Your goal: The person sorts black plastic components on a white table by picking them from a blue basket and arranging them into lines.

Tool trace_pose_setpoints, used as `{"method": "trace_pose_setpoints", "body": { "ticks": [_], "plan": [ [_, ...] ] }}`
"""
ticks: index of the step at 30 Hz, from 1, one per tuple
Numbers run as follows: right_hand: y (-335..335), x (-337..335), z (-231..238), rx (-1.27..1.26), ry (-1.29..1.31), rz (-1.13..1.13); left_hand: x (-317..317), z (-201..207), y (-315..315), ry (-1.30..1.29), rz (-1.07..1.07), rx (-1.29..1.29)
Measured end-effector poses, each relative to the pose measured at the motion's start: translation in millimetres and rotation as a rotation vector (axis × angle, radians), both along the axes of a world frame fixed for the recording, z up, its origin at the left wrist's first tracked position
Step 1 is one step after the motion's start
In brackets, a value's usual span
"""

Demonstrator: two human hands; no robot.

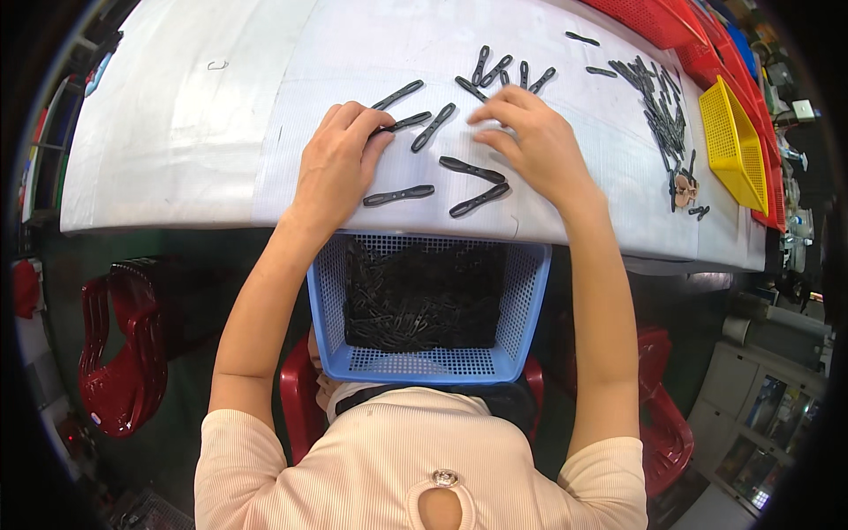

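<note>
My left hand (pixel 338 159) is closed, thumb and forefinger pinching the end of a slim black plastic piece (pixel 409 123) that widens toward its ends. Another such piece (pixel 399 94) lies just beyond those fingers, and one more (pixel 433 128) rests to their right. My right hand (pixel 533 141) hovers over the table with curved fingers apart, slightly blurred, and nothing visible between them. Closest to its fingertips is a black piece (pixel 471 87), partly beside a fanned group of several others (pixel 496 71). Nearer the table's front edge lie three loose pieces (pixel 399 195).
A blue perforated basket (pixel 329 309) holding many black pieces sits at my lap, below the white-covered table (pixel 194 150). Far right are a long pile of black pieces (pixel 662 110), a yellow basket (pixel 735 146) and red crates (pixel 649 19). A red chair (pixel 132 353) stands at left.
</note>
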State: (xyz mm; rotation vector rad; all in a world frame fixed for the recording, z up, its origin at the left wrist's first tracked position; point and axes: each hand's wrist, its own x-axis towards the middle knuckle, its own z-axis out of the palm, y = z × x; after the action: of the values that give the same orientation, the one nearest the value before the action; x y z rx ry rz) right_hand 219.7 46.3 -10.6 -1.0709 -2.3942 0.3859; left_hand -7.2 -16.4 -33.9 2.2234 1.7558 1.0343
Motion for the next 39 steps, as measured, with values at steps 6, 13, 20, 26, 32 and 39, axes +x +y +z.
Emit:
{"method": "trace_pose_setpoints", "body": {
  "ticks": [6, 13, 20, 26, 32, 39],
  "plan": [
    [24.8, -21.1, -16.6, 0.045, 0.038, 0.11, -4.9, 16.2, -1.9, -0.204, -0.018, -0.281],
    [-0.8, -4.9, 8.2, -0.39, -0.008, 0.001, -11.9, 13.4, 21.2, -0.018, 0.035, -0.064],
    [26.2, -0.4, -15.0, 0.1, -0.045, -0.232, -8.9, -0.8, 43.0, 0.015, -0.03, -0.051],
    [17.8, -0.8, -26.1, 0.331, -0.186, -0.231, -23.9, 21.4, 22.4, -0.194, -0.056, -0.4],
    [7.5, -8.8, -23.1, 0.182, -0.09, -0.328, -23.4, 19.9, 25.0, 0.061, -0.054, -0.245],
    [-6.7, -20.3, -10.7, -0.004, -0.03, -0.431, 17.5, 25.0, 76.6, -0.023, -0.128, -0.07]
  ]
}}
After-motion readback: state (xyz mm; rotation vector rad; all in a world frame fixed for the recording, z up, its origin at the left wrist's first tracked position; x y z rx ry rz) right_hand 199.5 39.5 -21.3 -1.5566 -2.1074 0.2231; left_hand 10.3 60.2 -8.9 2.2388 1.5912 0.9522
